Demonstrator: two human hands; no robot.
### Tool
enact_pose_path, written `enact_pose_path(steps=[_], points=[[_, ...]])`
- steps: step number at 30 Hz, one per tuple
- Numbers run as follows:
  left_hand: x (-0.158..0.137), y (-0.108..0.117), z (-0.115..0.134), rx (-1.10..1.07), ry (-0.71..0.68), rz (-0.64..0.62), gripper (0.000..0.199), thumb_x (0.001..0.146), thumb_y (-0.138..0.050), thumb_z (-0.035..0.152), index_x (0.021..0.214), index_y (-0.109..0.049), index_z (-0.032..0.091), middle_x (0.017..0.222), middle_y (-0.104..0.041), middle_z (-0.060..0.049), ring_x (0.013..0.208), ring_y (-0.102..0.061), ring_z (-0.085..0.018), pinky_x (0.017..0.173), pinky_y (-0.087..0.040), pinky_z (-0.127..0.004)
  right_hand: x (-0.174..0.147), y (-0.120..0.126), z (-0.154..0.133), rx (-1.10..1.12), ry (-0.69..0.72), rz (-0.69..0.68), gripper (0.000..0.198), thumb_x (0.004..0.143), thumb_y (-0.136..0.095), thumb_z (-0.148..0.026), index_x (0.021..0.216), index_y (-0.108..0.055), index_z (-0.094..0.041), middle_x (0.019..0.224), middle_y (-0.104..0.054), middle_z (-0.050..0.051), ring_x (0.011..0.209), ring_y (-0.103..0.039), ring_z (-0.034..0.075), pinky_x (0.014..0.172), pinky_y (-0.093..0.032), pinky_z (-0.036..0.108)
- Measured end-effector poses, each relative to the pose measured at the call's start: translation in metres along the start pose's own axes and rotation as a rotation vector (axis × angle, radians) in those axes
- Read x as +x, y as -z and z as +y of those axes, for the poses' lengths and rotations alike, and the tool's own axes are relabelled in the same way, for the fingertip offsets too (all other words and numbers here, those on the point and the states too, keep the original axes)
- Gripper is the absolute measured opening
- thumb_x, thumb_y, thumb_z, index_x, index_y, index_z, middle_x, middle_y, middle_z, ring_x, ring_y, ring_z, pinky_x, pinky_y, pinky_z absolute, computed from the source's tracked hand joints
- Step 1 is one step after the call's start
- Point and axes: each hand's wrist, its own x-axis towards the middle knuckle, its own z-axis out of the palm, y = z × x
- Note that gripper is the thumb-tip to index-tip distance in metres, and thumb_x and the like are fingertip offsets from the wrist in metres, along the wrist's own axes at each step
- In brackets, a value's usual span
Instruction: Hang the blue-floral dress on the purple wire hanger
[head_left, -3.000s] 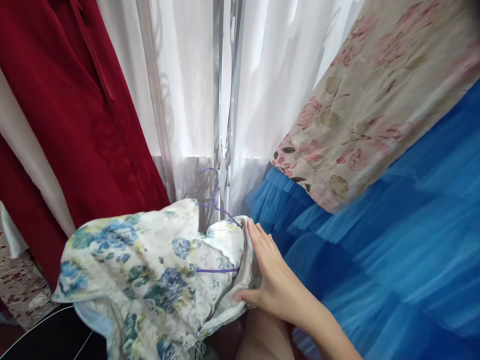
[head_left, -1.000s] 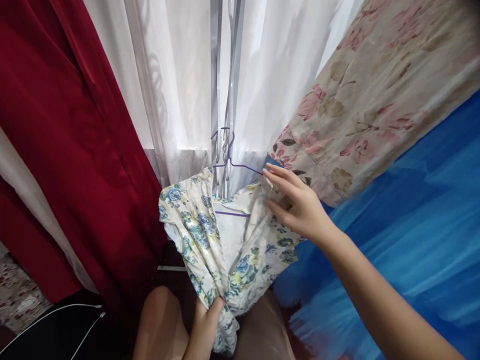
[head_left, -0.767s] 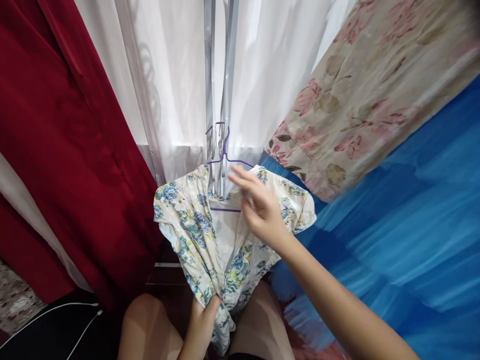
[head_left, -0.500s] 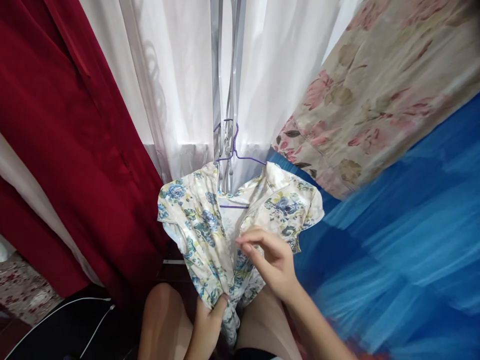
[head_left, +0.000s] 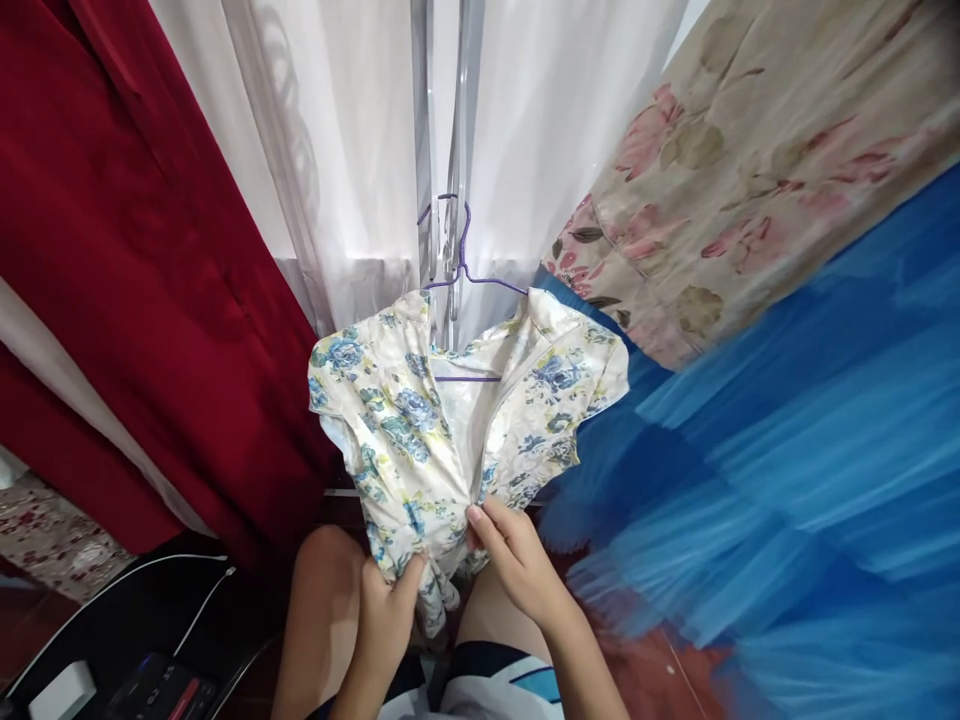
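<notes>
A white garment with blue and green flowers (head_left: pixel 405 410) hangs by its shoulders on a purple hanger (head_left: pixel 480 275). Its neckline falls open in a V, with the hanger's lower bar showing inside. My left hand (head_left: pixel 390 600) grips the garment low on its left side, thumb on top. At the bottom of the V, my right hand (head_left: pixel 517 560) pinches the cloth by the edge. Below both hands the lower part of the garment bunches between my knees.
White curtains (head_left: pixel 352 120) with grey straps hang behind the hanger. Red cloth (head_left: pixel 150 250) is on the left; a beige floral cloth (head_left: pixel 675 250) and blue tulle (head_left: pixel 787 450) hang on the right. A black surface at lower left holds a white box (head_left: pixel 64 692), a dark device (head_left: pixel 161 690) and a white cable.
My right hand has come down from above the garment and now pinches the bottom of its neckline. My left hand still holds the lower cloth. The garment sits slightly higher in view.
</notes>
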Motion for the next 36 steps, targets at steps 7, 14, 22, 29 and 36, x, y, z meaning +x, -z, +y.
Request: enact_pose_path(steps=[7, 14, 22, 29, 36], points=[[-0.008, -0.016, 0.009, 0.126, -0.586, 0.237, 0.042, 0.078, -0.072, 0.020, 0.117, -0.057, 0.021, 0.126, -0.056, -0.012, 0.119, -0.054, -0.026, 0.099, -0.044, -0.034, -0.010, -0.001, 0.004, 0.152, -0.110, -0.066, 0.047, 0.099, -0.043, -0.051, 0.070, -0.058, -0.018, 0.056, -0.053, -0.001, 0.056, -0.049, 0.014, 0.058, -0.039, 0.026], [0.020, -0.045, 0.012, 0.221, -0.438, -0.320, 0.015, 0.089, -0.051, 0.014, 0.100, -0.060, 0.019, 0.093, -0.063, -0.005, 0.091, -0.061, -0.019, 0.083, -0.048, -0.028, -0.010, -0.014, -0.007, 0.385, -0.245, -0.121, 0.045, 0.098, -0.046, -0.052, 0.078, -0.062, -0.016, 0.045, -0.053, -0.003, 0.040, -0.042, 0.009, 0.045, -0.032, 0.021], [0.023, -0.040, 0.008, 0.366, -0.558, -0.323, 0.010, 0.095, -0.048, 0.020, 0.086, -0.052, 0.019, 0.083, -0.056, -0.003, 0.080, -0.055, -0.016, 0.076, -0.044, -0.026, 0.066, 0.029, -0.052, 0.498, -0.138, -0.071, 0.040, 0.094, -0.054, -0.049, 0.078, -0.066, -0.015, 0.044, -0.057, -0.003, 0.033, -0.041, 0.006, 0.037, -0.027, 0.019], [0.037, -0.028, 0.009, 0.569, -0.565, -0.399, 0.012, 0.093, -0.047, 0.015, 0.083, -0.051, 0.019, 0.085, -0.058, -0.004, 0.081, -0.057, -0.017, 0.075, -0.045, -0.028, 0.160, 0.067, -0.116, 0.666, 0.077, 0.112, 0.025, 0.087, -0.061, -0.032, 0.072, -0.066, -0.012, 0.044, -0.050, -0.004, 0.036, -0.035, 0.004, 0.037, -0.022, 0.019], [0.082, -0.030, 0.111, 0.471, -0.847, -0.271, 0.027, 0.093, -0.057, 0.022, 0.120, -0.057, 0.021, 0.087, -0.064, -0.002, 0.082, -0.061, -0.016, 0.081, -0.049, -0.029, 0.139, 0.049, -0.104, 0.554, 0.112, 0.118, 0.030, 0.090, -0.057, -0.041, 0.076, -0.064, -0.015, 0.045, -0.053, -0.004, 0.037, -0.039, 0.006, 0.039, -0.026, 0.018]])
